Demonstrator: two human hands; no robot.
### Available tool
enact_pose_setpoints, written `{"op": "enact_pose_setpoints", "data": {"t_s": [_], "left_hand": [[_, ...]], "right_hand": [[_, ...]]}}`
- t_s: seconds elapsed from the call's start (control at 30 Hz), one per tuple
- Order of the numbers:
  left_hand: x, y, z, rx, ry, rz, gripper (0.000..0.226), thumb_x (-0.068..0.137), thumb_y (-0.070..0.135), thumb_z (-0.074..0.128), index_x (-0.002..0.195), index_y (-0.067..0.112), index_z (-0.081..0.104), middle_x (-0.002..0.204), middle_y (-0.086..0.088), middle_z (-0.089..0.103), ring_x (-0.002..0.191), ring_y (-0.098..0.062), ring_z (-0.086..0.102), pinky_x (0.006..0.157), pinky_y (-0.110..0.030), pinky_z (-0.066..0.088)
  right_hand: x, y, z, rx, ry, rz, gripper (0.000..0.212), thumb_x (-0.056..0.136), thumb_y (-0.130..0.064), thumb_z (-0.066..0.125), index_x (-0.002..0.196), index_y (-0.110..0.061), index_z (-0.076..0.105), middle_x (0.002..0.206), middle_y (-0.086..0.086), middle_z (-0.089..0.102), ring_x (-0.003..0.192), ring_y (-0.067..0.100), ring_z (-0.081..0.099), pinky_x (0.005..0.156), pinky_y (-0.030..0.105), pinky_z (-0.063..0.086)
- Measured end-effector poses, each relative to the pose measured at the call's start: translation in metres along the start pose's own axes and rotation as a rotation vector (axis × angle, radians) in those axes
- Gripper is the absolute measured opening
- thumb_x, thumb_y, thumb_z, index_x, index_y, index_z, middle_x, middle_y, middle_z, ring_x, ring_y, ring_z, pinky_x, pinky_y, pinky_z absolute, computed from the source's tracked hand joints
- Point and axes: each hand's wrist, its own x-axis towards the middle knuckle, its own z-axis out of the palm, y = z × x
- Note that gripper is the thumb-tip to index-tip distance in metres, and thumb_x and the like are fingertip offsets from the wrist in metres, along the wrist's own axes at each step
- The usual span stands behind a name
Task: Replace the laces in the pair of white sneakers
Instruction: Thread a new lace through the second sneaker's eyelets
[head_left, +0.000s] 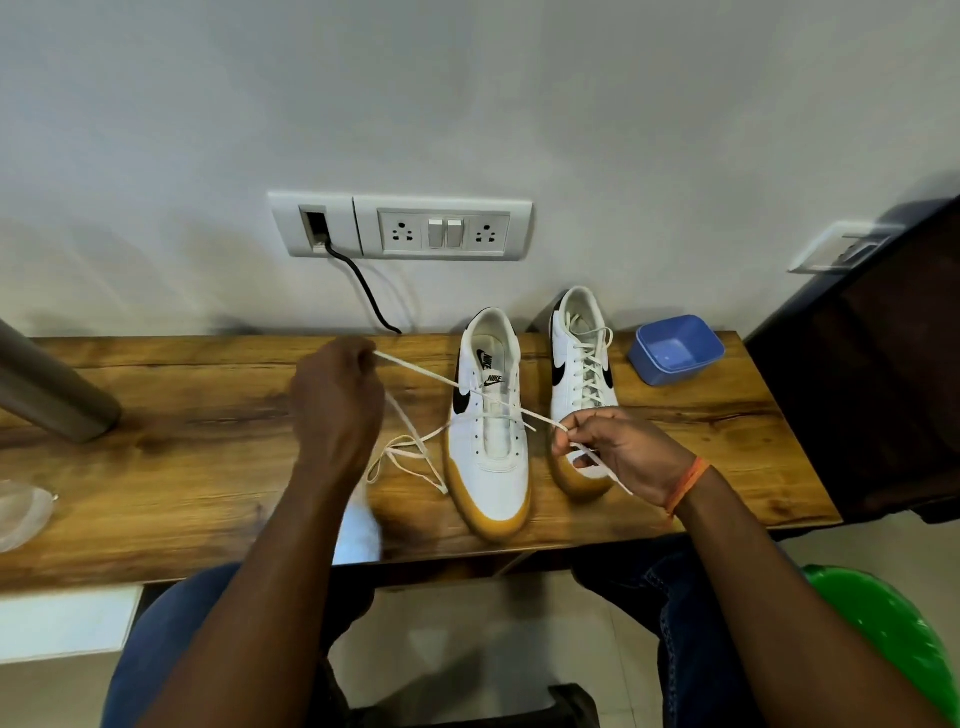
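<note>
Two white sneakers with black swooshes and gum soles stand on the wooden table (208, 395). The left sneaker (488, 467) carries almost no lacing; a white lace (441, 381) crosses it near the lower eyelets. My left hand (335, 405) grips one end of that lace, pulled up and to the left. My right hand (618, 449) pinches the other end just right of the shoe, over the toe of the right sneaker (582, 364), which is fully laced. Loose lace (410, 457) lies looped on the table beside the left sneaker.
A blue plastic tub (675, 351) sits right of the shoes. A socket panel (400, 228) with a black cable (363, 291) is on the wall behind. A grey cylinder (47, 384) leans at far left, a clear plastic item (21, 512) at the left edge, a dark cabinet (862, 374) at right.
</note>
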Motion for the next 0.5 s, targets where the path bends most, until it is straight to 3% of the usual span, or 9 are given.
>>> {"op": "enact_pose_setpoints", "data": {"t_s": [0.1, 0.17, 0.27, 0.37, 0.43, 0.5], "left_hand": [[0.006, -0.012, -0.005, 0.062, -0.039, -0.118, 0.020, 0.089, 0.012, 0.062, 0.104, 0.012, 0.075, 0.096, -0.018, 0.072, 0.092, -0.040, 0.065, 0.075, -0.040, 0.050], [0.005, -0.012, -0.005, 0.073, -0.032, -0.147, 0.019, 0.090, 0.011, 0.061, 0.102, 0.011, 0.075, 0.095, -0.018, 0.072, 0.090, -0.040, 0.064, 0.073, -0.039, 0.049], [0.004, -0.011, -0.007, 0.049, 0.013, -0.160, 0.020, 0.090, 0.010, 0.060, 0.103, 0.010, 0.075, 0.094, -0.017, 0.072, 0.089, -0.039, 0.065, 0.072, -0.039, 0.049], [0.003, -0.005, -0.005, 0.032, 0.006, -0.139, 0.019, 0.092, 0.013, 0.060, 0.102, 0.011, 0.075, 0.094, -0.015, 0.073, 0.088, -0.037, 0.065, 0.073, -0.039, 0.050], [0.000, -0.002, 0.000, 0.053, -0.047, -0.110, 0.017, 0.091, 0.015, 0.061, 0.101, 0.011, 0.075, 0.092, -0.014, 0.072, 0.087, -0.037, 0.065, 0.071, -0.037, 0.049], [0.000, -0.009, 0.003, 0.120, -0.121, -0.148, 0.016, 0.089, 0.013, 0.061, 0.099, 0.009, 0.074, 0.092, -0.016, 0.071, 0.087, -0.038, 0.065, 0.068, -0.033, 0.045]], "right_hand": [[-0.002, -0.002, -0.002, -0.074, 0.042, 0.017, 0.030, 0.092, 0.001, 0.042, 0.076, -0.005, 0.067, 0.082, 0.005, 0.064, 0.078, 0.010, 0.055, 0.067, 0.019, 0.042], [-0.002, -0.001, -0.002, -0.208, 0.053, 0.037, 0.030, 0.090, 0.000, 0.045, 0.074, -0.005, 0.069, 0.083, 0.002, 0.068, 0.081, 0.005, 0.059, 0.075, 0.014, 0.043], [0.001, 0.002, -0.001, -0.353, 0.018, 0.068, 0.030, 0.081, -0.017, 0.048, 0.066, -0.009, 0.073, 0.081, 0.001, 0.071, 0.088, 0.014, 0.061, 0.090, 0.026, 0.044], [0.003, 0.003, 0.002, -0.313, 0.001, 0.105, 0.033, 0.084, -0.013, 0.044, 0.058, -0.007, 0.063, 0.080, 0.007, 0.069, 0.079, 0.014, 0.061, 0.076, 0.021, 0.046], [0.002, 0.002, 0.005, -0.121, -0.015, 0.096, 0.035, 0.088, -0.007, 0.039, 0.058, -0.007, 0.056, 0.077, 0.013, 0.066, 0.076, 0.020, 0.062, 0.067, 0.027, 0.045], [0.002, 0.000, 0.003, 0.027, -0.027, 0.063, 0.029, 0.082, -0.015, 0.041, 0.058, -0.008, 0.055, 0.076, 0.016, 0.063, 0.078, 0.025, 0.063, 0.064, 0.028, 0.047]]}}
